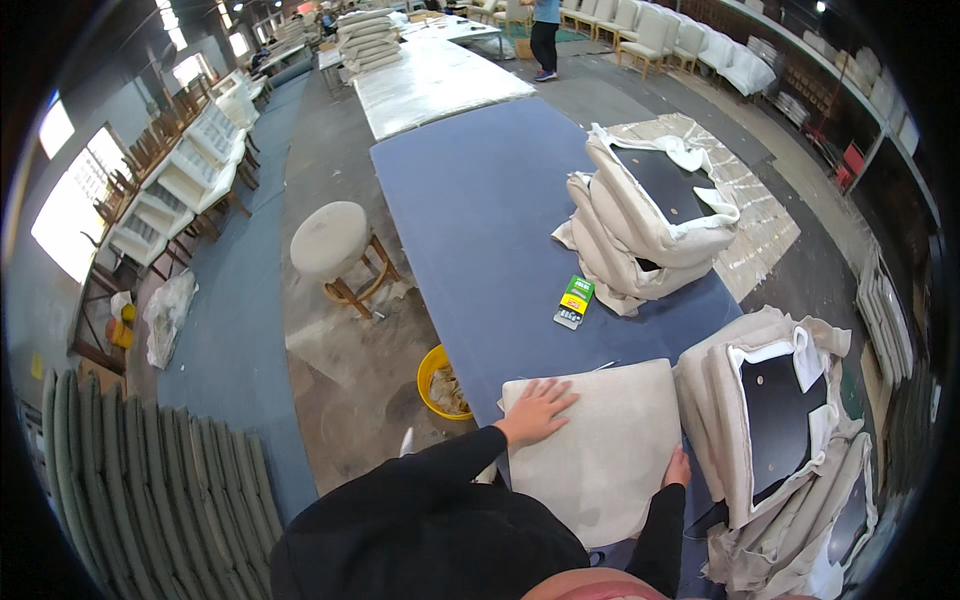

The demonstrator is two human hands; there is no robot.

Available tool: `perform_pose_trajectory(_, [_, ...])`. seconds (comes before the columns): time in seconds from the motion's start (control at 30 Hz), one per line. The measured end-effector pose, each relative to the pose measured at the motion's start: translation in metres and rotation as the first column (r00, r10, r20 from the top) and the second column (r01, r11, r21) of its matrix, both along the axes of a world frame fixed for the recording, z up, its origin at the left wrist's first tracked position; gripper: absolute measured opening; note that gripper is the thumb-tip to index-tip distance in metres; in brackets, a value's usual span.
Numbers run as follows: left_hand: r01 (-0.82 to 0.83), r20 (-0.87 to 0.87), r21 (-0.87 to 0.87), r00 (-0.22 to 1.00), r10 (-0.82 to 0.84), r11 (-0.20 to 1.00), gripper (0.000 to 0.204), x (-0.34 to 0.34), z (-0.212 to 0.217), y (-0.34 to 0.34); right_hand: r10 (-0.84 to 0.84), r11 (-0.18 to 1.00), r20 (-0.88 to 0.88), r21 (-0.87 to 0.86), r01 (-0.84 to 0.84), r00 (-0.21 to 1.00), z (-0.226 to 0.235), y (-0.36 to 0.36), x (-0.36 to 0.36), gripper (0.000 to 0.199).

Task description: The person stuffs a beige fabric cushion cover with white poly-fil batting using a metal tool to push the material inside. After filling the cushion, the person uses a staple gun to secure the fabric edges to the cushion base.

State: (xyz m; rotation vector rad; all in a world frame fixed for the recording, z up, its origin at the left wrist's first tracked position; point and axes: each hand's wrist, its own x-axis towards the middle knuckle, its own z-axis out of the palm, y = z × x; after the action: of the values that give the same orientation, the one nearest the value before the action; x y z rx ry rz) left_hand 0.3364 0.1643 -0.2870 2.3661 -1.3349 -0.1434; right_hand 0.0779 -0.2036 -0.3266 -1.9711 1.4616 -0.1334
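Observation:
A beige upholstered seat cushion (600,450) lies face up on the near end of the blue-covered table (490,200). Across its upper left part my left hand (538,411) rests flat, fingers spread. My right hand (678,467) is at the cushion's right edge, its fingers bent round the side and partly hidden. Close by on the right is a pile of beige seats (700,420), the top one showing a black underside with white padding folded at its rim. Beyond the cushion, a small green and yellow box (575,302) lies on the table.
Another stack of beige seats (610,215) stands farther up the table. On the left are a round stool (330,240), a yellow bucket (425,385) of scraps and a row of grey-green cushions (150,490). A person (545,40) stands in the background near several chairs.

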Motion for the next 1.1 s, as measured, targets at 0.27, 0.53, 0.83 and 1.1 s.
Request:
perform_pose_trajectory(0.27, [-0.553,-0.851,0.456,-0.502,0.158,0.698,0.111,-0.071,-0.052,0.128,0.046,0.983,0.235,-0.184,-0.002,0.971,0.101,0.060,-0.050,0.060])
perform_pose_trajectory(0.53, [-0.495,-0.869,0.266,-0.495,-0.017,0.827,0.100,-0.107,0.008,0.086,0.123,0.963,0.485,-0.271,0.014,0.866,0.246,0.163,-0.105,0.054])
perform_pose_trajectory(0.83, [-0.284,-0.975,0.136,-0.210,0.077,0.949,0.110,-0.101,0.103,-0.041,0.356,0.894,0.492,-0.427,-0.136,0.795,0.336,0.241,-0.099,0.073])
perform_pose_trajectory(1.1, [0.054,-0.357,-0.277,0.921,-0.155,0.959,0.107,-0.107,0.287,-0.085,0.245,0.844,0.905,-0.022,-0.536,0.348,0.283,0.291,-0.033,0.082])
